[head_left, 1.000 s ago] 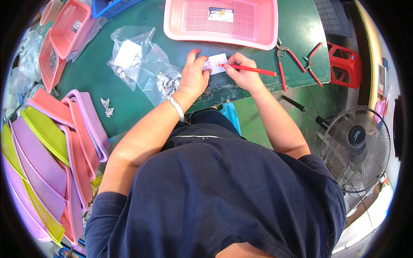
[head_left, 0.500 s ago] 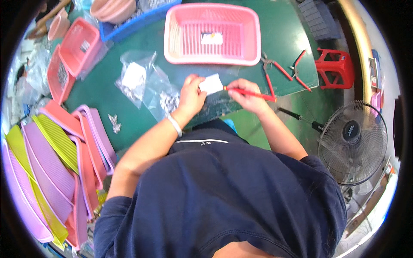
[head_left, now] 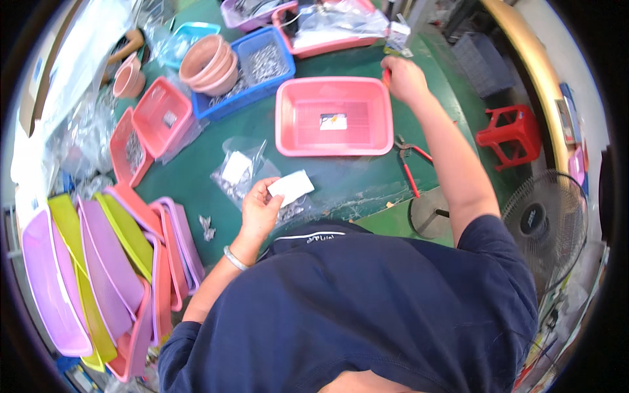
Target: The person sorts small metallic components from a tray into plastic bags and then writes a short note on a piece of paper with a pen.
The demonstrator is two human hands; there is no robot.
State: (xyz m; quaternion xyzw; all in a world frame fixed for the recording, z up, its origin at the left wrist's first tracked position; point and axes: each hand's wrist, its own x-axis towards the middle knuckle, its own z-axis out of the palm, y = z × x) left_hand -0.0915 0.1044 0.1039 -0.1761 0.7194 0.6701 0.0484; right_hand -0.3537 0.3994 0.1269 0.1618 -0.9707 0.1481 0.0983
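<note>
My left hand holds a small white paper slip by its corner, just above the near edge of the green table. A clear bag of small metal parts lies right beside it. My right hand is stretched out past the far right corner of a pink basket and is closed around a red pen. One small card lies in the basket.
Red-handled pliers lie right of the basket. A blue bin of metal parts, stacked brown bowls and small pink baskets sit at the back left. Purple, yellow and pink trays lean at the left. A red stool and a fan stand to the right.
My right hand has left the slip and reached far across the table with the red pen. My left hand still holds the slip. The view has tilted to show more of the table.
</note>
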